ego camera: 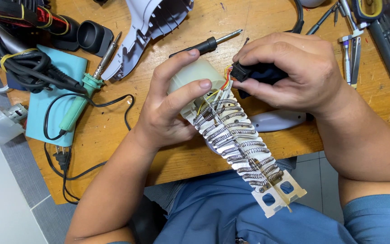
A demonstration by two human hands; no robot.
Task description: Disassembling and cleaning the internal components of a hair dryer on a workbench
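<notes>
My left hand [170, 104] grips a white plastic motor housing [195, 74] joined to a long heating element [244, 149] wound with metal coils on pale card plates. The element slants down toward my lap. My right hand [290, 72] pinches a small black switch block [240, 72] tied to the housing by red, yellow and orange wires [225, 81]. The two hands almost touch above the wooden table [113, 126].
A green-handled soldering iron [80, 99] with black cord lies on a light blue mat [46, 104] at left. A black screwdriver [206, 44], a white hair-dryer shell [150, 22], a grey shell half [278, 119], black cables [19, 58] and tools at top right [353, 45] surround my hands.
</notes>
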